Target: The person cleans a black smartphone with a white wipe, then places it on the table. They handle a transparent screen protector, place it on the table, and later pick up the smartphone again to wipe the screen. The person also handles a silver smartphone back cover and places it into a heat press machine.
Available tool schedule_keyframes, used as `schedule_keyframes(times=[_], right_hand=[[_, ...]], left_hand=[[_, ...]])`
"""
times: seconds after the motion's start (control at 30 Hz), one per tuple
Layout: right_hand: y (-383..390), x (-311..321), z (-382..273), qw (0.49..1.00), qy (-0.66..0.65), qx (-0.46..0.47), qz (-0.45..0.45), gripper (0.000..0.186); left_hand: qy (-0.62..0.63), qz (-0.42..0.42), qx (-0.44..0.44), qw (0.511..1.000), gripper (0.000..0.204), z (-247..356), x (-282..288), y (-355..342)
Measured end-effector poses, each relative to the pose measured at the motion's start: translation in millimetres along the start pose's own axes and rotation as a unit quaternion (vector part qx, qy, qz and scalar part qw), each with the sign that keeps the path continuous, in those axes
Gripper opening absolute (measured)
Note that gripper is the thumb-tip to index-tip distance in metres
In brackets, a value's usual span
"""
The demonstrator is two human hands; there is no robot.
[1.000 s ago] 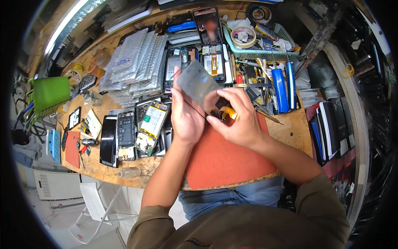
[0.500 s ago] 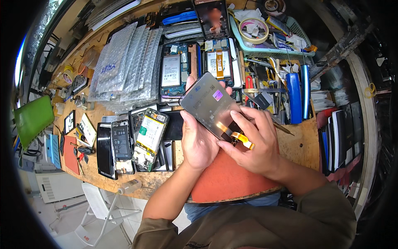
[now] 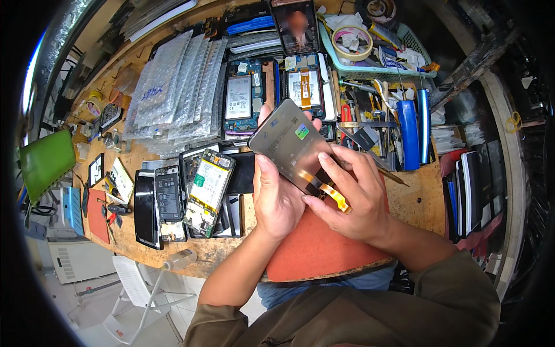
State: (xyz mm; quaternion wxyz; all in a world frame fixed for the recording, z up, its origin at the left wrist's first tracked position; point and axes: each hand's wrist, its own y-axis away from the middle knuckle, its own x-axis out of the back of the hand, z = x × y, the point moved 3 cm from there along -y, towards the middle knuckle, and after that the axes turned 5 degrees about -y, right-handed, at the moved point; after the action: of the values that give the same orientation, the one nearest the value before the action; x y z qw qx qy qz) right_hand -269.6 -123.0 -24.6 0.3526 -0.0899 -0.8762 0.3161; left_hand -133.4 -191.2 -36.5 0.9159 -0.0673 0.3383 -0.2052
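A grey phone display panel (image 3: pixel 287 140) with a small iridescent sticker is tilted above the bench, back side up. My left hand (image 3: pixel 276 194) grips it from below, thumb lying on its near edge. My right hand (image 3: pixel 350 194) pinches the panel's lower right corner, where an orange flex cable (image 3: pixel 335 195) sticks out between the fingers. Under both hands lies an orange work mat (image 3: pixel 315 248).
Opened phones with exposed batteries (image 3: pixel 203 191) lie left of my hands, two more (image 3: pixel 240 98) behind. Bubble-wrap sleeves (image 3: pixel 167 87) cover the far left. A green basket (image 3: pixel 370 69) with tape rolls, blue cylinders (image 3: pixel 409 134) and hand tools crowd the right. A green box (image 3: pixel 45 163) sits far left.
The panel and both hands have risen slightly and sit more central in view as the head moved closer. My right fingers stay on the flex cable end.
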Motion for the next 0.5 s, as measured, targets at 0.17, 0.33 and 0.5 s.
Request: schedule_keyframes(times=[0.17,0.33,0.5], right_hand=[[-2,2,-1,1.000,0.001,0.016,0.016,0.074],[0,4,2,0.999,-0.003,0.024,0.036,0.073],[-1,8,8,0.996,0.036,0.049,0.070,0.071]], left_hand=[[0.038,0.010,0.018,0.999,0.076,-1,-2,0],[0.008,0.002,0.015,1.000,0.068,-1,0,5],[-0.281,0.069,-0.060,0.955,0.041,15,9,13]])
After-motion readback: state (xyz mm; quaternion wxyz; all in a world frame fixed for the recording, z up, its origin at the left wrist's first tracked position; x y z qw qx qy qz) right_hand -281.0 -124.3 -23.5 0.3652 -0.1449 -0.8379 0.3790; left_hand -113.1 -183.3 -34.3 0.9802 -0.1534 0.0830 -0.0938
